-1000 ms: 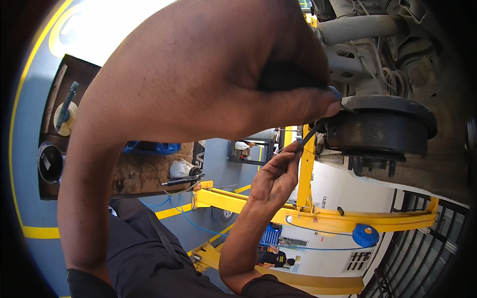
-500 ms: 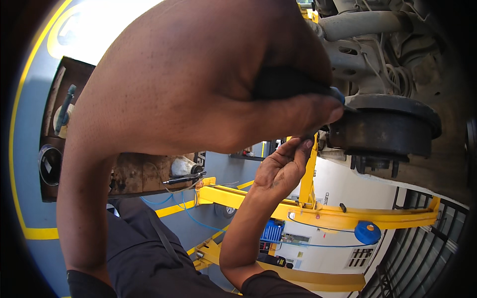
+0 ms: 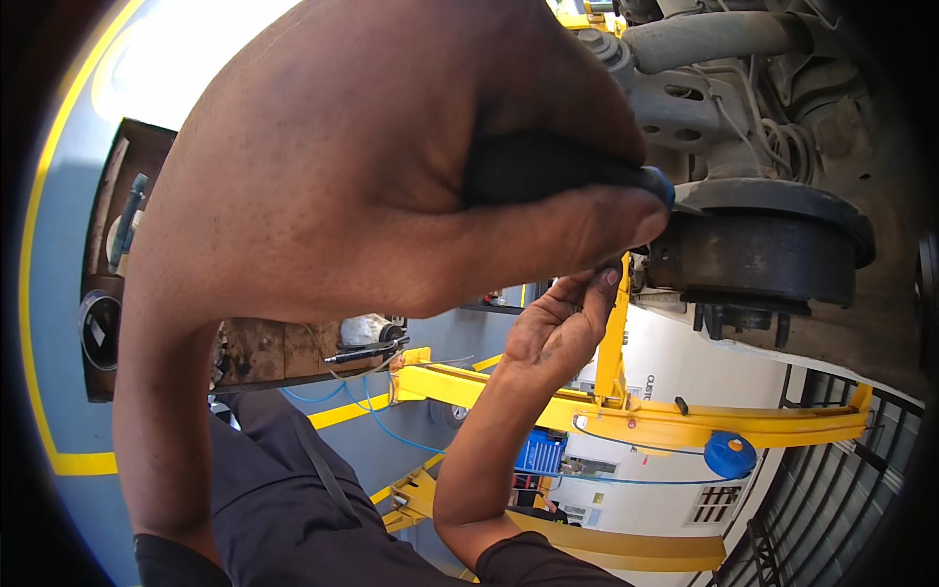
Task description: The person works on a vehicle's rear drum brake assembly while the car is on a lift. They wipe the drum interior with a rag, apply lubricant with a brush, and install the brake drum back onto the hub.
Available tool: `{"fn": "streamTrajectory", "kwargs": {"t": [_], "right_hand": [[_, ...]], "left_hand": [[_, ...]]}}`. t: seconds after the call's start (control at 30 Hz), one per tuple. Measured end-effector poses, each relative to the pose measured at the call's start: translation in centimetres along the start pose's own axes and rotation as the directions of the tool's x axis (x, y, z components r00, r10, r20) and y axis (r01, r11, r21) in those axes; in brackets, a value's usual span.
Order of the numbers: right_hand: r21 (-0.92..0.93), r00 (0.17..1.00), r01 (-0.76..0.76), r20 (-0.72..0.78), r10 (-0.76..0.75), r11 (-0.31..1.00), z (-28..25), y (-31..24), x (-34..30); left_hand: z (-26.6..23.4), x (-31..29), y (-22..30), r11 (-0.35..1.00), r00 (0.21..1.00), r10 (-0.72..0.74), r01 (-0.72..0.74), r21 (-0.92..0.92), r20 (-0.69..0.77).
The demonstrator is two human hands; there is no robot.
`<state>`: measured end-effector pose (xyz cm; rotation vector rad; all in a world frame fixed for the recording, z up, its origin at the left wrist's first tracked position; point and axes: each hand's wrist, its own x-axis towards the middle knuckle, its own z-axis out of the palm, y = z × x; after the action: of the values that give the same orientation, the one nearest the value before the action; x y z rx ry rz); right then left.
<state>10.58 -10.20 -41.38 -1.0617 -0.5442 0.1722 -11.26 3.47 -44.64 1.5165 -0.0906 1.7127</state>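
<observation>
My left hand [image 3: 391, 186], large in front of the view, is closed round the black handle of a screwdriver [image 3: 548, 174] with a blue collar. Its short visible length of metal shaft reaches the upper left side of a dark brake drum [image 3: 763, 256]; the tip's exact contact cannot be made out. Below it, my right hand [image 3: 562, 328] is raised palm toward me, thumb and fingers pinched beside the drum's left edge. Something small and dark shows at those fingertips, too hidden to name. Several studs [image 3: 740, 320] point down from the drum.
Overhead is a vehicle's underside with a thick pipe [image 3: 719, 41] and a coiled line. Yellow lift arms [image 3: 646, 416] stretch below, with a blue round pad [image 3: 730, 455]. At left stands a brown workbench [image 3: 274, 350] with tools. A blue hose [image 3: 391, 430] hangs behind my right arm.
My left hand and the screwdriver have shifted slightly left. The drum and the vehicle's underside sit a little farther right in view. Both grips stay the same.
</observation>
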Motion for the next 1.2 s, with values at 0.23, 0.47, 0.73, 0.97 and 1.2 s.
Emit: {"fn": "streamTrajectory", "kwargs": {"t": [0.23, 0.47, 0.73, 0.97, 1.2], "right_hand": [[-0.024, 1.000, 0.024, 0.021, -0.024, 0.999, -0.7, -0.4, 0.6], [-0.024, 0.999, -0.041, -0.020, 0.040, 0.999, -1.8, -0.3, -0.5], [-0.223, 0.925, -0.368, 0.015, 0.380, 0.903, -11.1, 3.0, -9.2], [-0.650, 0.596, -0.161, 0.536, 0.598, 0.743, -9.5, 6.7, -16.3], [-0.220, 0.142, 0.381, 0.974, 0.178, 0.898, -4.4, 14.9, -24.4]], "left_hand": [[0.2, 0.1, 0.4, 0.999, 1.000, -0.016, 0.016, 0.036, 0.017], [0.7, -0.3, 2.0, 0.986, 0.994, -0.106, 0.103, 0.134, 0.017], [4.2, -4.2, 6.5, 0.863, 0.946, -0.221, 0.303, 0.405, -0.238], [4.9, -18.5, 16.1, 0.688, 0.808, -0.353, 0.566, 0.455, -0.472], [6.2, -33.2, 28.6, 0.037, 0.285, -0.253, 0.958, 0.285, -0.924]]}}
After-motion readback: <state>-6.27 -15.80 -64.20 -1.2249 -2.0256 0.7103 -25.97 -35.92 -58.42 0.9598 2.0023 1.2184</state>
